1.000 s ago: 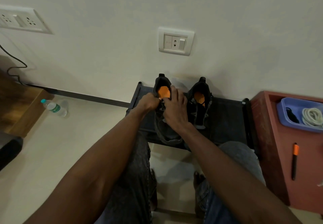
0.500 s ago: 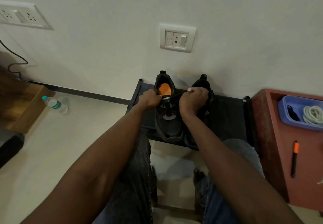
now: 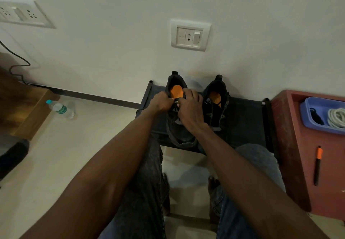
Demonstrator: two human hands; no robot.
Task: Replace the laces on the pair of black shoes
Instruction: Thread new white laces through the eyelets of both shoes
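Together at the collar of the left shoe [image 3: 182, 126], both hands work the top eyelets: the left hand [image 3: 162, 102] is curled on the 9 o'clock side, the right hand [image 3: 190, 109] on the 3 o'clock side, apparently pinching a black lace too dark to make out. That shoe's long axis runs 12 to 6 o'clock on the black rack [image 3: 242, 119]. Shoe 2 [image 3: 215, 102] stands at 3 o'clock, nearer the right hand. The fingertips are hidden.
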